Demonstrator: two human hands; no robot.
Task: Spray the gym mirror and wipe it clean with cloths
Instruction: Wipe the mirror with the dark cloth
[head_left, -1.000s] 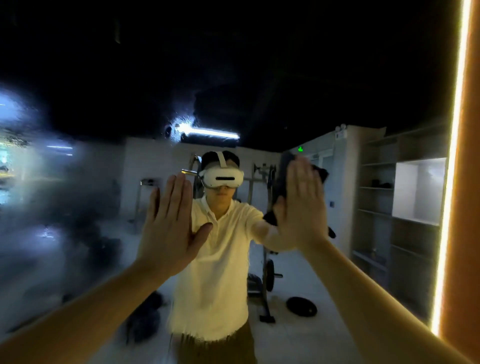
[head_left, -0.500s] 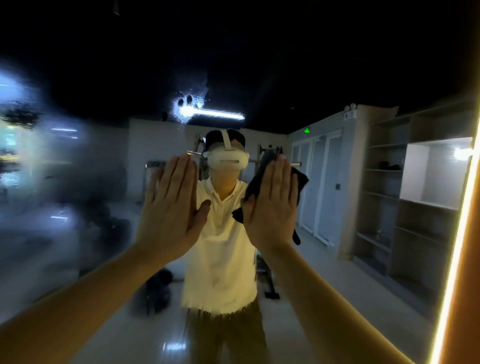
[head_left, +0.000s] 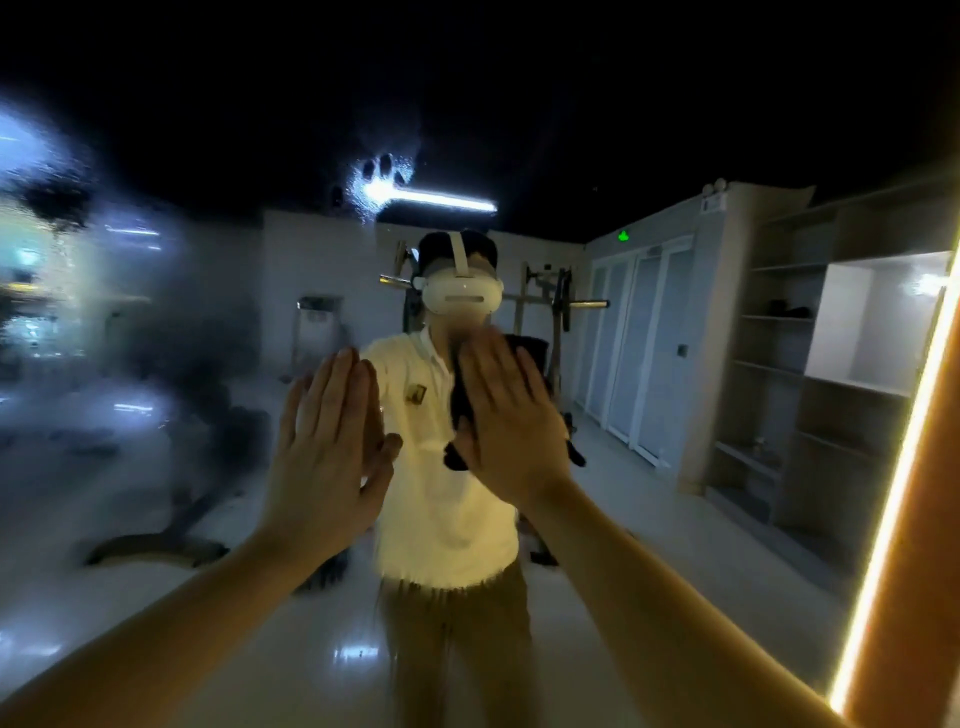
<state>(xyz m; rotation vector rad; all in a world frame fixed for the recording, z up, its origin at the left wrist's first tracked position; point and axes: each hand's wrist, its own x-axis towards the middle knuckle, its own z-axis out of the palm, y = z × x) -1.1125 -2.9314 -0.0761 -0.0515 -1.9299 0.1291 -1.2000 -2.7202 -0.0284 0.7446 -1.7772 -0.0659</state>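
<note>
Now, right hand (head_left: 506, 415): spread flat, fingers straight and close together, palm pressing a dark cloth (head_left: 458, 410) onto the mirror (head_left: 649, 545).
Left hand (head_left: 327, 452): flat too, fingers straight, thumb out, palm toward the glass just beside the right hand; whether anything lies under it I cannot tell.
Dark cloth: between the right palm and the glass, its edges poking out above the fingertips and below the heel of the hand.
Wet smear (head_left: 130, 364): left of the left hand, foggy and streaked.
Reflected person (head_left: 441, 519): seen between the hands, in a white headset (head_left: 460, 293).
Lit strip (head_left: 893, 493): well right of the right hand, down the mirror's edge.
Shelves (head_left: 779, 374): reflected, right of the right hand.
</note>
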